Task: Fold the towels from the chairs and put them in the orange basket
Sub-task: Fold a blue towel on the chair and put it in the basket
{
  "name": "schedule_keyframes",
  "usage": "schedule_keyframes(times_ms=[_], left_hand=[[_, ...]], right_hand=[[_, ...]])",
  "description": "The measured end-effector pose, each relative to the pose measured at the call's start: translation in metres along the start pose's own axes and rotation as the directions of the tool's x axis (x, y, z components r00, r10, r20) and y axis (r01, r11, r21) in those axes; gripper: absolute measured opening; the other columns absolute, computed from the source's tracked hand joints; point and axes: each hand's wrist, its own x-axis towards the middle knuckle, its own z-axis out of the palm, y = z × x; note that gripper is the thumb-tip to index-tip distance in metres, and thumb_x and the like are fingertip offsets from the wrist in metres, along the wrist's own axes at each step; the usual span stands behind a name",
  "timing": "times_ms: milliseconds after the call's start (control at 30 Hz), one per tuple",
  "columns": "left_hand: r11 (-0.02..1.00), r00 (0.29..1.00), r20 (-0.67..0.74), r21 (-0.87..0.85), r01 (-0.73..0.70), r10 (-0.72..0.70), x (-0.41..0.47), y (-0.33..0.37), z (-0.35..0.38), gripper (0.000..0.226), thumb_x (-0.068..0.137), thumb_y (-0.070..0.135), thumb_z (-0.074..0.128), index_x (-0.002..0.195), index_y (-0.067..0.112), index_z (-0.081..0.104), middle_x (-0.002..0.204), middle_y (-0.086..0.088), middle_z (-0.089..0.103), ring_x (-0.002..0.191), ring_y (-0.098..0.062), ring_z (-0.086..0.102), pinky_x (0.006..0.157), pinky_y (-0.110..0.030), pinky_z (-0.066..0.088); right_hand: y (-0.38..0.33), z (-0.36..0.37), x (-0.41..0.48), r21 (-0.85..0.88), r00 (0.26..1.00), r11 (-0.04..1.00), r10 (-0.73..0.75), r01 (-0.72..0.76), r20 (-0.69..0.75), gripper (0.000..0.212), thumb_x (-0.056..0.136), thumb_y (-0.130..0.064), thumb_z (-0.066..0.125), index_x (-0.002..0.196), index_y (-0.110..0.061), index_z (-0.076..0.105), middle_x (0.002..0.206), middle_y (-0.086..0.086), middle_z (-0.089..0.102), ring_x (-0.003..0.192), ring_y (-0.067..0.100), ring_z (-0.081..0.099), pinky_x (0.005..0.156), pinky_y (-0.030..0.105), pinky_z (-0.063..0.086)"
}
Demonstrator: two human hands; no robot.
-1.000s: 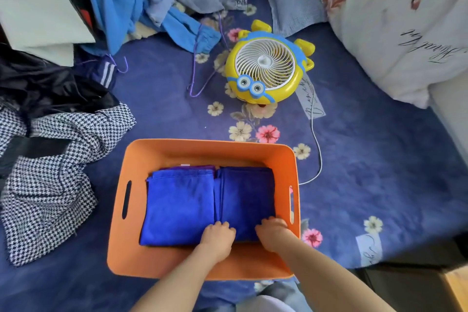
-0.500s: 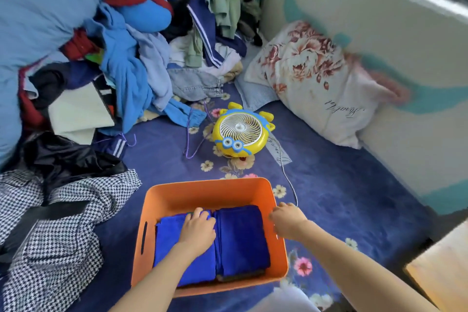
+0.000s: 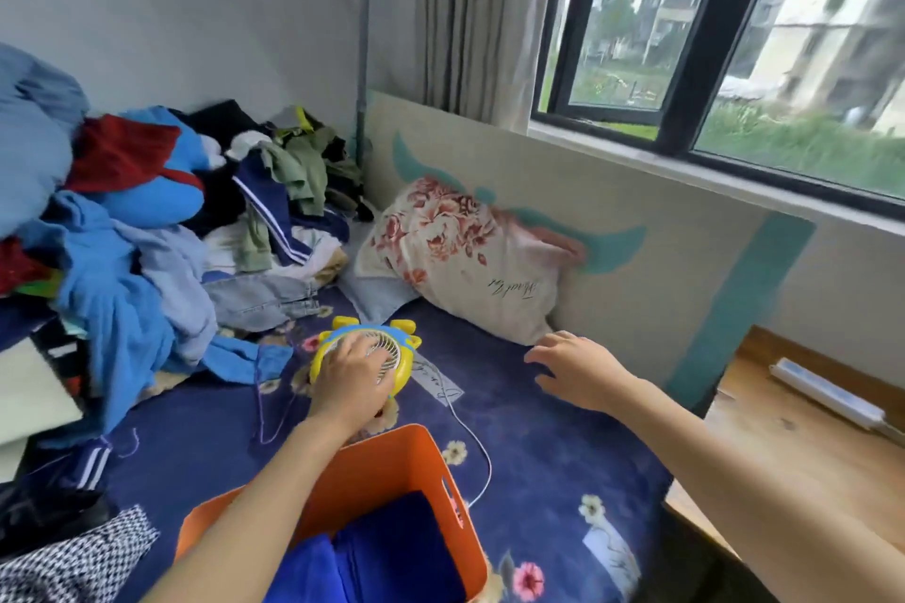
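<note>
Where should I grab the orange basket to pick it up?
Probably by the handle slot cut in the right wall of the orange basket, hooked from the outside. The opposite wall is hidden, so a matching slot there cannot be confirmed.

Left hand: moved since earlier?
Yes. The left hand left the blue towels, went forward past the far rim of the orange basket, now over the yellow fan.

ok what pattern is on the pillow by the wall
The pillow is off-white with reddish-pink flowers and some dark script; head view.
</note>
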Motion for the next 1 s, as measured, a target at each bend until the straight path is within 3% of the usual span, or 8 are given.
schedule_keyframes(times_ms=[100, 200, 300, 433, 600, 733, 800, 1000], left_hand=[[0.998, 0.997, -0.051, 0.032, -0.052, 0.053, 0.012, 0.004, -0.008, 0.030, 0.067, 0.033, 0.044, 0.063, 0.016, 0.069, 0.079, -0.002, 0.070, 0.079, -0.025, 0.068, 0.062, -0.036, 0.056], [0.992, 0.994, -0.104, 0.124, -0.002, 0.016, 0.018, -0.005, -0.018, 0.037, 0.066, 0.033, 0.040, 0.064, 0.015, 0.071, 0.080, -0.003, 0.071, 0.079, -0.026, 0.069, 0.057, -0.037, 0.056], [0.982, 0.986, -0.131, 0.147, 0.121, -0.102, 0.012, -0.018, -0.033, 0.033, 0.069, 0.033, 0.045, 0.067, 0.013, 0.072, 0.082, -0.004, 0.072, 0.080, -0.028, 0.068, 0.062, -0.039, 0.056], [0.934, 0.935, -0.194, 0.147, 0.326, -0.296, -0.016, -0.031, -0.041, 0.014, 0.060, 0.009, 0.082, 0.071, 0.008, 0.072, 0.082, -0.009, 0.072, 0.082, -0.035, 0.067, 0.067, -0.043, 0.055], [0.814, 0.815, -0.309, 0.174, 0.554, -0.489, -0.101, -0.026, -0.047, 0.036, 0.072, 0.033, 0.043, 0.068, 0.011, 0.071, 0.076, -0.003, 0.071, 0.078, -0.029, 0.067, 0.064, -0.037, 0.056], [0.550, 0.559, -0.376, 0.143, 0.823, -0.739, -0.201, 0.007, -0.058, 0.005, 0.072, 0.012, 0.071, 0.075, 0.008, 0.072, 0.084, -0.005, 0.071, 0.085, -0.033, 0.064, 0.070, -0.040, 0.054], [0.358, 0.366, -0.403, 0.098, 0.929, -0.839, -0.255, 0.037, -0.066, 0.013, 0.066, 0.004, 0.079, 0.077, 0.007, 0.072, 0.086, -0.006, 0.072, 0.086, -0.035, 0.063, 0.072, -0.042, 0.053], [-0.048, -0.015, -0.531, 0.049, 0.998, -0.847, -0.395, 0.165, -0.099, 0.006, 0.064, 0.003, 0.075, 0.068, 0.005, 0.070, 0.073, -0.010, 0.071, 0.071, -0.037, 0.065, 0.067, -0.038, 0.053]], right_hand=[[0.009, -0.013, 0.000, -0.013, 1.000, 1.000, -0.021, 0.020, -0.021, 0.039, 0.093, -0.026, 0.047, 0.132, -0.023, 0.048, 0.135, 0.000, 0.047, 0.126, 0.021, 0.041, 0.099, 0.032, 0.039], [0.009, -0.026, 0.015, -0.019, 0.993, 0.995, -0.098, 0.097, -0.065, 0.035, 0.092, -0.024, 0.048, 0.127, -0.019, 0.051, 0.131, 0.003, 0.049, 0.124, 0.022, 0.042, 0.094, 0.032, 0.040], [0.004, -0.039, 0.041, -0.025, 0.974, 0.980, -0.200, 0.199, -0.110, 0.036, 0.091, -0.023, 0.047, 0.126, -0.018, 0.051, 0.130, 0.003, 0.050, 0.123, 0.021, 0.043, 0.092, 0.032, 0.041], [-0.009, -0.044, 0.076, -0.017, 0.921, 0.935, -0.352, 0.354, -0.166, 0.037, 0.092, -0.027, 0.047, 0.129, -0.019, 0.052, 0.129, 0.003, 0.052, 0.122, 0.023, 0.046, 0.095, 0.036, 0.043], [-0.055, -0.031, 0.099, -0.011, 0.786, 0.796, -0.600, 0.605, -0.150, 0.039, 0.093, -0.026, 0.048, 0.132, -0.020, 0.049, 0.130, 0.005, 0.052, 0.123, 0.024, 0.043, 0.092, 0.037, 0.042], [-0.112, -0.011, 0.086, 0.027, 0.598, 0.600, -0.792, 0.800, -0.125, 0.036, 0.089, -0.019, 0.047, 0.124, -0.016, 0.055, 0.124, 0.007, 0.055, 0.121, 0.025, 0.045, 0.092, 0.036, 0.039], [-0.144, -0.003, 0.071, 0.019, 0.470, 0.470, -0.878, 0.883, -0.089, 0.039, 0.091, -0.018, 0.045, 0.129, -0.018, 0.052, 0.127, 0.007, 0.053, 0.123, 0.025, 0.044, 0.094, 0.035, 0.038], [-0.227, 0.011, -0.017, -0.021, 0.123, 0.123, -0.992, 0.992, 0.008, 0.041, 0.090, -0.021, 0.048, 0.131, -0.020, 0.049, 0.132, 0.005, 0.050, 0.126, 0.022, 0.043, 0.099, 0.032, 0.037]])
